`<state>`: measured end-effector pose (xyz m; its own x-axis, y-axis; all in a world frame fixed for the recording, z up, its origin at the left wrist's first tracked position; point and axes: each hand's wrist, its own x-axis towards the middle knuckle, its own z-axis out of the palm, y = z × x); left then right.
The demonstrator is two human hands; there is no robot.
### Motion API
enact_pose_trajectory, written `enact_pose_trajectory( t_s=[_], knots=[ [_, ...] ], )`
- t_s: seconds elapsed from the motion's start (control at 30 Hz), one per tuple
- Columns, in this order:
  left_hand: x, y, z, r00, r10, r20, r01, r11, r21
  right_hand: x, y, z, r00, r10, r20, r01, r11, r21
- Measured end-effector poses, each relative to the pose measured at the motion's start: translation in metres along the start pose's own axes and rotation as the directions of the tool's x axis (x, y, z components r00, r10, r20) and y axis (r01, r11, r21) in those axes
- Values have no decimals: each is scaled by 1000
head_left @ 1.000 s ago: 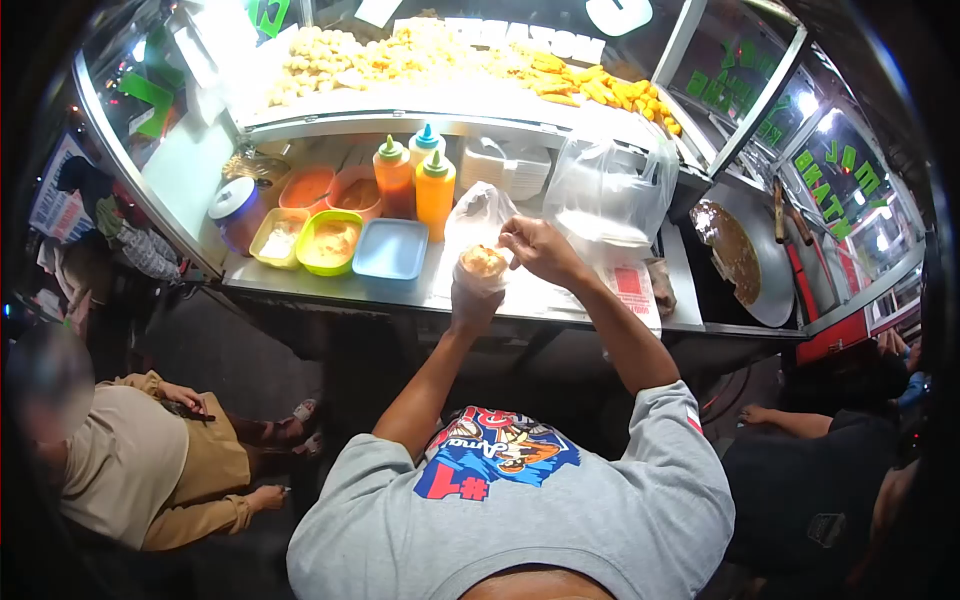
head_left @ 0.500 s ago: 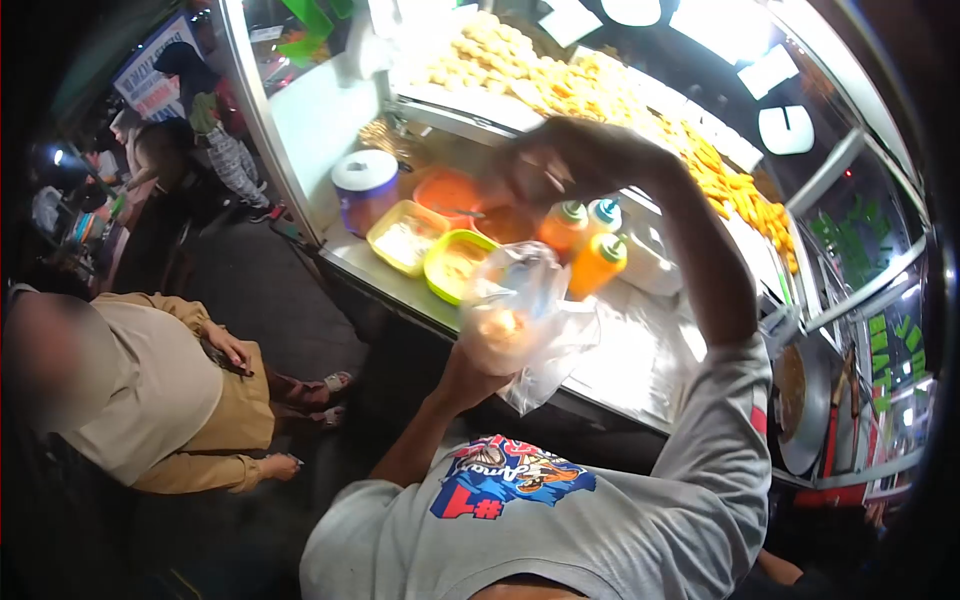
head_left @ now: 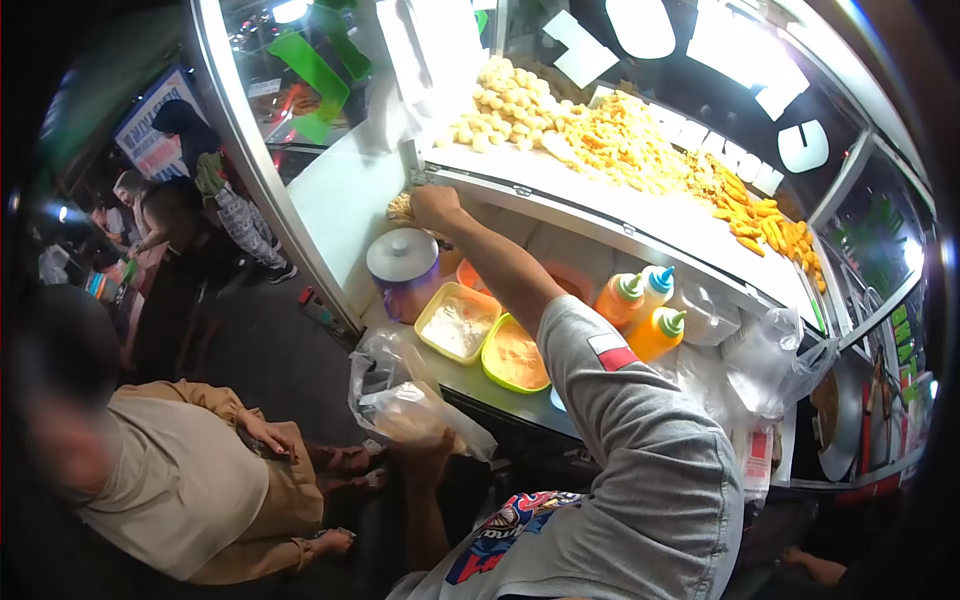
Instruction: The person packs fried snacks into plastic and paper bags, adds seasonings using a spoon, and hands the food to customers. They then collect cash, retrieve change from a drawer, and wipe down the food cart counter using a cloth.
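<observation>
My left hand (head_left: 424, 458), low in front of the cart's edge, is wrapped around the lower part of a clear plastic bag (head_left: 385, 385) with pale contents I cannot make out. My right hand (head_left: 437, 207) reaches to the back left corner under the display shelf. Its fingers are closed at a bundle of thin wooden sticks (head_left: 401, 207), and what they grip is hidden. Below it stand a purple container with a white lid (head_left: 402, 254), a yellow tub of white powder (head_left: 458, 322) and a green tub of orange powder (head_left: 515, 354).
Sauce bottles (head_left: 655, 333) stand right of my right arm. The lit shelf above holds fried balls (head_left: 510, 105) and orange fried pieces (head_left: 760, 220). Plastic bags (head_left: 770, 370) hang at the right, near a wok (head_left: 835, 420). A person in beige (head_left: 190, 480) stands close on the left.
My right hand has moved from above the tubs to the sticks at the back left. My left hand has carried the bag left and down, off the counter's front.
</observation>
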<state>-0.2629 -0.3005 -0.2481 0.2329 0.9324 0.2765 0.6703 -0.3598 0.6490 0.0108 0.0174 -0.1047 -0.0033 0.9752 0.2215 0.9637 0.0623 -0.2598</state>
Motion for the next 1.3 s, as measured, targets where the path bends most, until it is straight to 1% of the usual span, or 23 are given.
enact_pose_trajectory(
  t_s=[0.1,0.13,0.17,0.2,0.23,0.3,0.33,0.37,0.4,0.47,0.53,0.57,0.63,0.7,0.73,0.8,0.87,0.97,1.03,1.1,1.17,1.2,1.3],
  knots=[
    [24,19,-16,998,-50,44,59,969,-241,11,6,7,990,78,-116,-69,994,86],
    [30,25,-18,995,-70,64,87,944,-317,13,11,7,992,44,-121,-29,992,121],
    [31,14,-1,998,-12,-64,-6,962,-275,15,10,5,982,84,-172,-67,992,104],
    [39,24,-4,982,113,-149,-149,955,-258,5,5,-10,962,77,-262,-11,970,244],
    [47,34,-7,944,236,-230,-286,932,-222,-1,1,-25,932,36,-361,136,888,439],
    [68,63,-19,986,155,-67,-169,908,-383,-45,-28,-109,679,-69,-731,554,701,448],
    [78,91,-32,949,244,-200,-298,900,-319,-80,-38,-158,654,-52,-755,654,540,529],
    [81,78,-23,949,295,-108,-314,904,-290,-114,-40,-199,585,-95,-806,754,430,497],
    [86,90,-25,925,330,-189,-377,865,-333,-154,-41,-231,525,-174,-833,775,503,384],
    [94,107,-27,883,391,-260,-461,826,-325,-210,-45,-271,579,-210,-788,815,164,555],
    [92,115,-21,866,448,-222,-494,834,-245,-237,-41,-272,555,-281,-783,831,219,511],
    [89,119,-16,887,410,-212,-461,813,-357,-247,-40,-264,565,-291,-772,825,236,514],
    [85,131,-6,923,344,-173,-379,734,-564,-263,-33,-242,720,-244,-650,686,396,611],
    [79,141,0,912,368,-181,-402,721,-564,-276,-23,-220,861,-248,-443,504,534,679],
    [77,145,1,907,378,-187,-414,717,-561,-282,-18,-222,863,-324,-387,505,575,644],
    [70,155,-4,915,374,-151,-393,746,-537,-293,-7,-230,847,-467,-254,522,639,565],
    [66,160,-7,922,367,-124,-375,761,-530,-300,-10,-248,783,-581,-222,592,585,555],
    [59,156,-9,905,416,-84,-402,778,-482,-307,-24,-258,711,-702,-40,675,666,316],
    [53,141,-3,859,508,-58,-492,788,-370,-300,-33,-239,675,-734,-76,732,655,188],
    [43,142,-11,889,458,-5,-404,779,-479,-286,-41,-232,611,-776,-157,789,584,191],
    [32,147,-23,918,397,-20,-335,745,-576,-271,-55,-239,628,-753,196,619,637,460],
    [28,142,-29,909,417,10,-330,732,-596,-267,-71,-249,611,-700,369,499,703,506],
    [13,131,-43,923,342,-175,-383,776,-501,-251,-98,-253,427,-859,283,528,491,693]
  ],
)
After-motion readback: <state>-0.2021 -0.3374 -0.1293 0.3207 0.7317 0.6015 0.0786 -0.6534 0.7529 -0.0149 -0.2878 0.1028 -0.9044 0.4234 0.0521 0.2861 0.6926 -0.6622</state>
